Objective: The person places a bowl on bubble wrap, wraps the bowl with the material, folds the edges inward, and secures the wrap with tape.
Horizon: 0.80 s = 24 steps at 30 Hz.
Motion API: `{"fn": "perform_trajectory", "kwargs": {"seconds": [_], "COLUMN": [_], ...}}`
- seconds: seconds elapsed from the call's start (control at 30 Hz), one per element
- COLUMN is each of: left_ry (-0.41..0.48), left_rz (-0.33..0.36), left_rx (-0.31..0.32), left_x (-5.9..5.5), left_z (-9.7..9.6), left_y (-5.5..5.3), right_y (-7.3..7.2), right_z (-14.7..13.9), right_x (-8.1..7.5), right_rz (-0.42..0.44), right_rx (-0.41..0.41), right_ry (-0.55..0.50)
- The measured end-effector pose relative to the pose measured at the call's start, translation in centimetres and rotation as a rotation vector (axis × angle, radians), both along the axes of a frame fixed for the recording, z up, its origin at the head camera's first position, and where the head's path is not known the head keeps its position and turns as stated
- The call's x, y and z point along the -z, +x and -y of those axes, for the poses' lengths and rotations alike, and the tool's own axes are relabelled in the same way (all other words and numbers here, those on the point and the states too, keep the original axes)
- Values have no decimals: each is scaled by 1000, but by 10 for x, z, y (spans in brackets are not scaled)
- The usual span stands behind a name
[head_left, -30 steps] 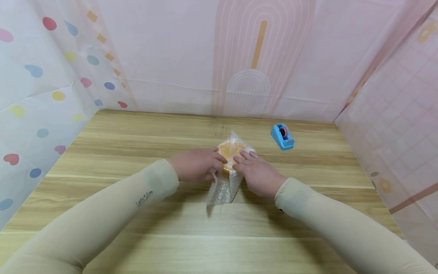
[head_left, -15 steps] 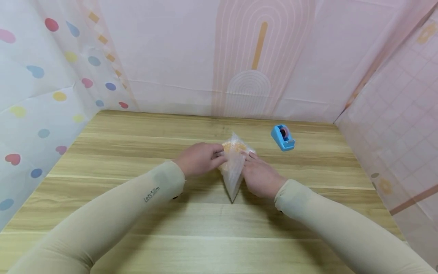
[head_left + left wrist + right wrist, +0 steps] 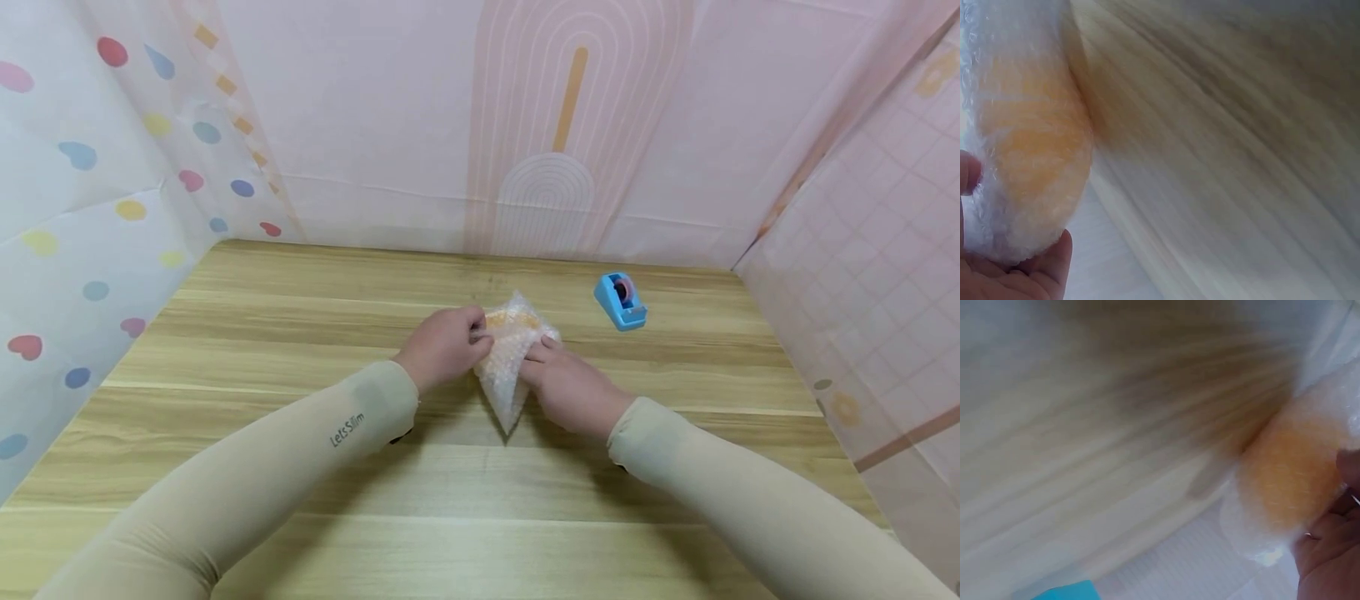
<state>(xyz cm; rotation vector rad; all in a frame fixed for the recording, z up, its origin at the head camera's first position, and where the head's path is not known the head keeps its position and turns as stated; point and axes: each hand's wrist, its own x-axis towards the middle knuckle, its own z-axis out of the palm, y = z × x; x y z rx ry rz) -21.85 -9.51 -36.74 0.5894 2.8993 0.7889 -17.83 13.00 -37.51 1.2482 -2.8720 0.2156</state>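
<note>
A sheet of bubble wrap (image 3: 504,375) is folded over a round orange object (image 3: 1041,156) on the table, with its pointed corner toward the person. The orange shows blurred through the layers, and its exact kind is hidden. At the left side of the bundle, my left hand (image 3: 444,346) pinches the wrap's edge between thumb and curled fingers. Opposite it, my right hand (image 3: 573,387) holds the right side, its fingertips at the fold. In the right wrist view, the thumb and bent fingers of the right hand (image 3: 1335,550) grip the wrapped bundle.
A blue tape dispenser (image 3: 621,302) with a pink roll stands behind and right of the bundle. The wooden table (image 3: 315,292) meets a patterned cloth backdrop (image 3: 375,125) at the rear, with similar cloth at both sides.
The front flap of bubble wrap has come up over the orange object, covering its open top. My left hand has moved slightly up with it; my right hand's fingers have shifted to the right edge.
</note>
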Motion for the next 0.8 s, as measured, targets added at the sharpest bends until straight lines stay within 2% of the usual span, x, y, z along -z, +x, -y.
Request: {"fn": "perform_trajectory", "kwargs": {"seconds": [0.3,0.37,0.47,0.53,0.63,0.7,0.8], "left_ry": [45,52,38,10,-55,-83,-135], "left_rz": [25,24,-9,-82,-275,-442,-632], "left_rx": [-47,-59,-66,-50,31,132,356], "left_x": [1,1,3,4,6,5,0], "left_z": [-6,-7,-8,-7,-5,-3,3], "left_y": [-3,-4,-3,-2,1,3,4], "right_y": [3,4,3,2,2,2,2], "right_z": [-5,-5,-4,-4,-3,-2,-2], "right_x": [1,1,4,6,8,8,7], "right_rz": [106,86,11,-43,-79,-85,-76], "right_rx": [142,135,87,54,29,29,37], "right_ry": [-235,-257,-242,-218,-200,-192,-179]}}
